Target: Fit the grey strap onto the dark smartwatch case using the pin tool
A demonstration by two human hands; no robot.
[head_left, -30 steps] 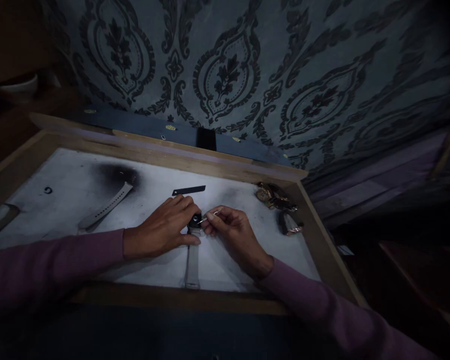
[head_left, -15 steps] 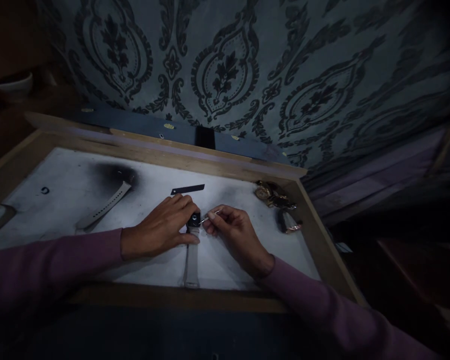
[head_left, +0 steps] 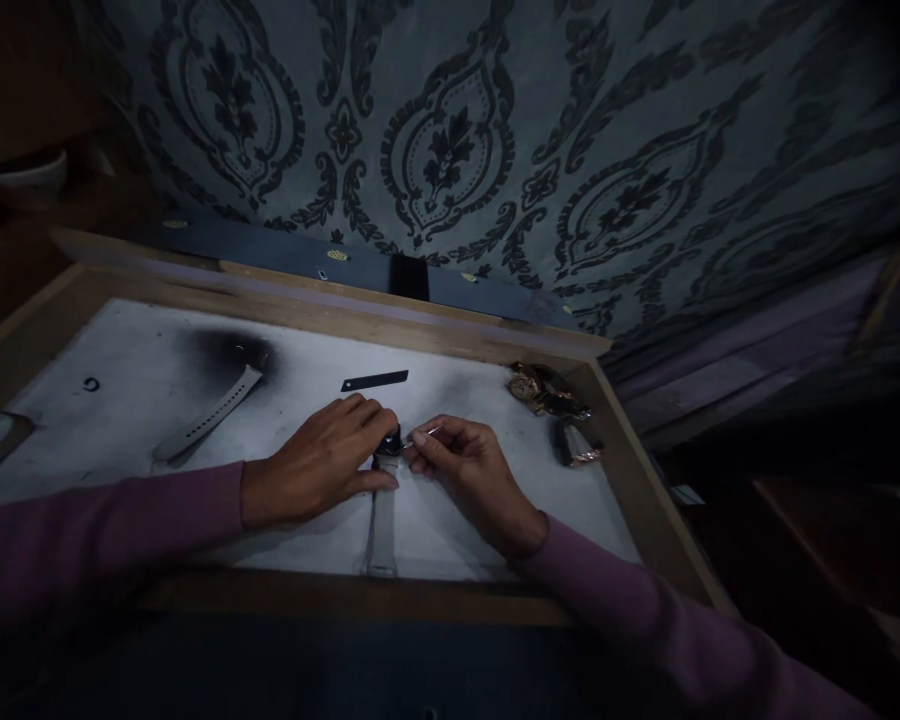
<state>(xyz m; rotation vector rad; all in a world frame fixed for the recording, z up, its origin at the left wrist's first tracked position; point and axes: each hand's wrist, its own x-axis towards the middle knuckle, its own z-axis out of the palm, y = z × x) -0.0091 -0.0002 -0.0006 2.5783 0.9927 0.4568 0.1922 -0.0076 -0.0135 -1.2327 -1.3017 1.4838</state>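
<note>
A smartwatch (head_left: 391,440) with a dark case lies on the white surface, its grey strap (head_left: 382,525) stretching toward the front edge. My left hand (head_left: 334,450) grips the case from the left, fingers over its top and thumb beside the strap; part of the case is hidden under them. From the right, my right hand (head_left: 469,462) pinches a thin silver tool (head_left: 408,445), whose tip is at the right edge of the case. I cannot make out the exact kind of tool. Behind my left hand lies a dark flat blade (head_left: 375,381).
A shallow wooden-rimmed tray (head_left: 412,330) surrounds the work. At left lie a loose grey strap (head_left: 214,415), a small dark ring-like piece (head_left: 91,384) and a phone-like object (head_left: 0,445). Gold-toned watches (head_left: 544,390) and another banded watch (head_left: 577,445) sit at the right.
My left fingers have shifted slightly over the watch case and now cover more of it. The tool tip stays at the case's right edge.
</note>
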